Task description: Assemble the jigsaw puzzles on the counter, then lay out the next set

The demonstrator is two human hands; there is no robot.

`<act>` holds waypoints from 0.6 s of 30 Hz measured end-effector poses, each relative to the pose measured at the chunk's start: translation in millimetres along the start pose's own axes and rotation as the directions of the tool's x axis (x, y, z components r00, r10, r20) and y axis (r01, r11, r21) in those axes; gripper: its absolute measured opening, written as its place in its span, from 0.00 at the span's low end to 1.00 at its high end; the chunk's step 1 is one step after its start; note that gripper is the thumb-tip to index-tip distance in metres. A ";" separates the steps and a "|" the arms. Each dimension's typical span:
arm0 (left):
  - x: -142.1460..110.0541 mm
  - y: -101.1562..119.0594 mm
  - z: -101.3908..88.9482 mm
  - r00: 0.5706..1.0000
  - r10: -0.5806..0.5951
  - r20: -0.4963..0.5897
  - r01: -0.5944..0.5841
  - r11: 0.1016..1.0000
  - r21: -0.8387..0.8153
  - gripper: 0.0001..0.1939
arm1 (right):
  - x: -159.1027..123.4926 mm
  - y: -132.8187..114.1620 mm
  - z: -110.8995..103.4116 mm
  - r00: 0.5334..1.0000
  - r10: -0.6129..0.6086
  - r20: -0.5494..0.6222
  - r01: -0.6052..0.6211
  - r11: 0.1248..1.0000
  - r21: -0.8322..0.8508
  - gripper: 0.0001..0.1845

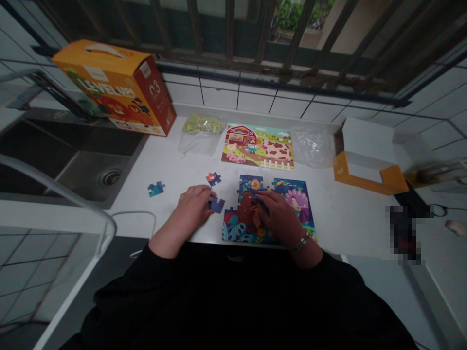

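A partly assembled jigsaw puzzle (233,231) in dark blue, with a purple peacock and a brown tree, lies at the counter's front edge. Gaps show along its top and left sides. My right hand (279,216) rests on it, fingers stretched over the middle and covering part of the picture. To the puzzle's left, my left hand (193,208) holds a dark blue puzzle piece (218,205) between thumb and fingers, low over the counter. Just beyond those fingers lies a loose piece with a red and white figure (213,178). Farther left is a blue-green loose piece (156,188).
A farm picture puzzle (257,146) lies behind, between a clear bag with green contents (202,129) and a crumpled clear bag (314,146). An orange carton (120,92) stands near the sink (91,170). At right sits an open orange-and-white box (368,177).
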State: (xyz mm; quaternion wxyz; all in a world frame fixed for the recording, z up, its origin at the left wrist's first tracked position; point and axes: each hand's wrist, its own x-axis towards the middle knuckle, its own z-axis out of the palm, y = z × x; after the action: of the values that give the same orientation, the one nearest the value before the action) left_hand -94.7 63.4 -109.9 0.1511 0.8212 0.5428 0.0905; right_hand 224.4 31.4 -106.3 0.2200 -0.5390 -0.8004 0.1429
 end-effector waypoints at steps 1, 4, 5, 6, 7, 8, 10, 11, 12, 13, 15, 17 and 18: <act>0.1 1.3 -0.3 1.000 0.024 -0.002 -0.024 1.000 -0.005 0.21 | 2.0 -6.2 0.5 1.000 -0.010 0.006 0.009 0.997 0.079 0.15; 0.7 4.8 1.9 0.997 0.077 0.012 -0.077 0.997 -0.011 0.21 | 11.3 -25.6 6.7 0.999 -0.002 0.050 -0.011 0.965 0.263 0.15; 1.0 5.7 3.1 0.996 0.091 0.012 -0.091 0.996 -0.014 0.21 | 15.2 -31.3 10.5 0.997 0.015 0.074 -0.036 0.952 0.303 0.16; 1.5 6.5 4.2 0.994 0.108 0.011 -0.108 0.994 -0.022 0.22 | 19.1 -36.3 15.0 0.994 0.035 0.103 -0.068 0.939 0.337 0.17; 1.9 7.3 5.0 0.992 0.127 0.005 -0.126 0.991 -0.034 0.22 | 23.0 -40.5 19.8 0.989 0.054 0.140 -0.103 0.924 0.369 0.19; 2.3 8.2 5.4 0.989 0.145 -0.002 -0.145 0.988 -0.050 0.22 | 26.4 -44.0 24.6 0.981 0.069 0.179 -0.137 0.907 0.399 0.20; 2.6 10.4 4.5 0.984 0.180 -0.021 -0.181 0.979 -0.094 0.20 | 31.6 -48.4 32.9 0.966 0.085 0.244 -0.191 0.870 0.455 0.22; 2.4 11.8 3.3 0.981 0.191 -0.034 -0.193 0.973 -0.124 0.20 | 33.0 -49.5 35.8 0.961 0.086 0.263 -0.207 0.856 0.475 0.22; 1.9 13.6 1.8 0.980 0.194 -0.053 -0.200 0.966 -0.162 0.19 | 33.7 -50.0 37.7 0.958 0.087 0.274 -0.217 0.844 0.490 0.23; 1.2 15.7 0.0 0.979 0.186 -0.080 -0.199 0.958 -0.205 0.19 | 33.7 -49.8 38.8 0.956 0.091 0.280 -0.227 0.834 0.503 0.23; -0.8 20.9 -3.3 0.982 0.136 -0.135 -0.171 0.938 -0.300 0.19 | 32.1 -48.1 38.9 0.950 0.115 0.292 -0.264 0.795 0.546 0.24; -2.7 27.2 -4.9 0.987 0.052 -0.155 -0.110 0.913 -0.393 0.19 | 29.3 -45.2 38.2 0.932 0.166 0.323 -0.343 0.697 0.630 0.23; -3.3 30.8 -4.6 0.989 0.011 -0.147 -0.074 0.898 -0.434 0.20 | 27.7 -43.6 38.0 0.918 0.196 0.345 -0.388 0.622 0.680 0.22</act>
State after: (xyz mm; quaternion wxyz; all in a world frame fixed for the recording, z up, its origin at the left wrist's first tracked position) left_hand -70.8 49.9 -94.9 0.2913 0.7693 0.4997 0.2712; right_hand 161.3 40.9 -113.3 0.2942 -0.5065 -0.5951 0.5502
